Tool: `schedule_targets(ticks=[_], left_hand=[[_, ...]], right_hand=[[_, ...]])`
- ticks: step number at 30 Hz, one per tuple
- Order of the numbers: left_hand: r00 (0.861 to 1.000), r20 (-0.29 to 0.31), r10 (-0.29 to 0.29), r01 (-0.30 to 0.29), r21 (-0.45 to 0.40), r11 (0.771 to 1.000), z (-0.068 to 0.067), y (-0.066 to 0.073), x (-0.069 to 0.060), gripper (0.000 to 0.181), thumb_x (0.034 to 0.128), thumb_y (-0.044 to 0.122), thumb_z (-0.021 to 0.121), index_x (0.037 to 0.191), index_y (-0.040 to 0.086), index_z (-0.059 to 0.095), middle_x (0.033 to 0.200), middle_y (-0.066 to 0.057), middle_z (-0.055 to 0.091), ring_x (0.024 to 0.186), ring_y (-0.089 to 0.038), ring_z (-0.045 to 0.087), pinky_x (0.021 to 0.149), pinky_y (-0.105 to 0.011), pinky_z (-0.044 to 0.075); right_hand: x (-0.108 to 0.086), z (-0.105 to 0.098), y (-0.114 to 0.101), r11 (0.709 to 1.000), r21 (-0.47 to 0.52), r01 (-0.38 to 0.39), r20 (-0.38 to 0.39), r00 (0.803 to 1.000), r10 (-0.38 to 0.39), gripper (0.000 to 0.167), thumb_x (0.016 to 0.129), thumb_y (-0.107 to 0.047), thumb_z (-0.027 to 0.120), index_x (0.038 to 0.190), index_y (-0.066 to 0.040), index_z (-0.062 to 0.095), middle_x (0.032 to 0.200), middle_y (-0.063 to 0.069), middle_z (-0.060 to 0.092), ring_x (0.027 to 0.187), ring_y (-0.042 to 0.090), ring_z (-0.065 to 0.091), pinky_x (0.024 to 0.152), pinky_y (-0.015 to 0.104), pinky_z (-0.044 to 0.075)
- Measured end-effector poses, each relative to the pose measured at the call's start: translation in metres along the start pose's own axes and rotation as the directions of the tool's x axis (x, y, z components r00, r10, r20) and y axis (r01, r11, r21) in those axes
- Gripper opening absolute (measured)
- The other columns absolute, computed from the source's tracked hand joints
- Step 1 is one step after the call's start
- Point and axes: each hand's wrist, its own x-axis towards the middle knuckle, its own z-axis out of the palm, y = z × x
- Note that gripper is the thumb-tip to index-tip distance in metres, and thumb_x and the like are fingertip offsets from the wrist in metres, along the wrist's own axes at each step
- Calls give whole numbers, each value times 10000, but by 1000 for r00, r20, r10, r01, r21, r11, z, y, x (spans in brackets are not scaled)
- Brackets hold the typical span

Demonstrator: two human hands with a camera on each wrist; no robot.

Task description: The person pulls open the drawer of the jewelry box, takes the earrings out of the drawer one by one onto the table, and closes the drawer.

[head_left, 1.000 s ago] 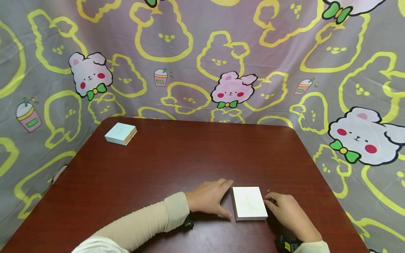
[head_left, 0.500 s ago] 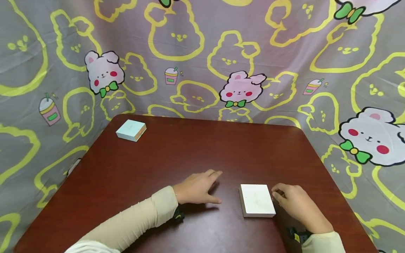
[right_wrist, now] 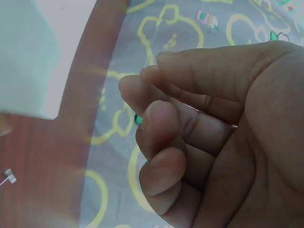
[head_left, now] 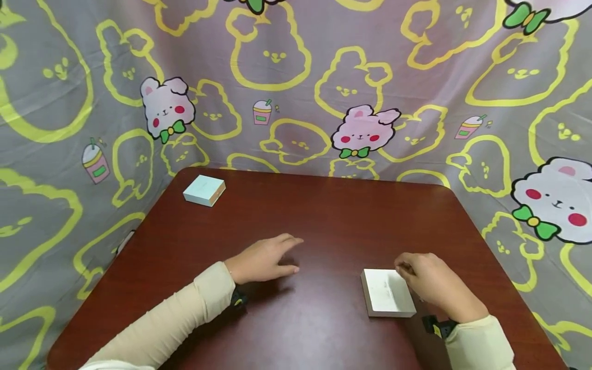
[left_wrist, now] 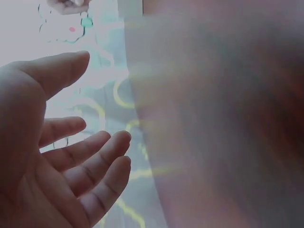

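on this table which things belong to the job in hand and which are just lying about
Likely in the job:
white box, nearest the right hand
perhaps the small silvery piece, too small to identify

Probably just lying about:
pale blue box, at the far left corner of the table

Head view: tabletop (head_left: pixel 277 221) looked like wood, smooth and glossy, sheen toward 6 o'clock. White box (head_left: pixel 386 293), between 4 and 5, read as smooth matt card. Pale box (head_left: pixel 203 189) at 9 looked smooth, also card. Backdrop (head_left: pixel 296 41) at 12 was creased matt cloth. Left sleeve (head_left: pixel 157 324) at 8 was matt, wrinkled cloth. Right-wrist view: tiny silvery piece (right_wrist: pixel 10 175) at 8, material unclear.
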Motion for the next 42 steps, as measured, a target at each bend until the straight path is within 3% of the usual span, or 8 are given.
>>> schedule_targets(ticks=[4, 11, 18, 27, 35, 42], left_hand=[[999, -31, -36, 36, -2, 999, -14, -16, -7, 622, 908, 397, 682, 1419, 104, 482, 1313, -31, 530, 1013, -165, 619, 860, -343, 492], [989, -61, -134, 134, -7, 991, -31, -39, -28, 592, 901, 381, 698, 1389, 95, 522, 1273, -39, 567, 1039, -188, 616, 876, -378, 487], [975, -90, -203, 204, -7, 979, -50, -60, -46, 566, 908, 368, 693, 1370, 78, 540, 1214, -50, 601, 884, -172, 621, 775, -352, 503], [957, -107, -270, 269, -22, 963, -63, -83, -60, 539, 921, 376, 675, 1359, 88, 552, 1196, -81, 623, 913, -219, 631, 766, -378, 502], [949, -119, -291, 292, -9, 956, -71, -102, -62, 524, 922, 347, 679, 1340, 54, 563, 1179, -108, 634, 954, -254, 639, 802, -417, 504], [911, -159, -380, 383, -10, 924, -88, -126, -61, 504, 938, 360, 653, 1322, 44, 575, 1253, -140, 611, 1116, -309, 595, 905, -488, 464]], right_hand=[[12, -6, -6, 996, -34, 76, -18, 997, -77, 57, 909, -99, 673, 913, -149, 702, 760, -122, 583, 646, 50, 496, 609, 308, 441], [32, -10, -22, 987, -13, 161, -13, 987, -161, 59, 909, -101, 676, 907, -154, 702, 770, -134, 576, 666, 38, 505, 621, 290, 446], [54, -9, -36, 972, 6, 236, -15, 972, -236, 94, 884, -71, 687, 894, -164, 700, 795, -112, 607, 704, 46, 534, 663, 302, 479], [83, 7, -55, 956, 89, 280, 10, 959, -282, 88, 909, -105, 674, 950, -171, 714, 864, -82, 655, 758, 48, 573, 701, 304, 513], [108, 19, -76, 930, 190, 313, -4, 948, -318, 122, 921, -122, 671, 1026, -159, 720, 963, -60, 680, 850, 63, 610, 760, 329, 518], [134, 28, -91, 902, 314, 297, -11, 951, -309, 150, 944, -161, 650, 1086, -167, 697, 991, -80, 674, 890, 61, 621, 777, 325, 512]])
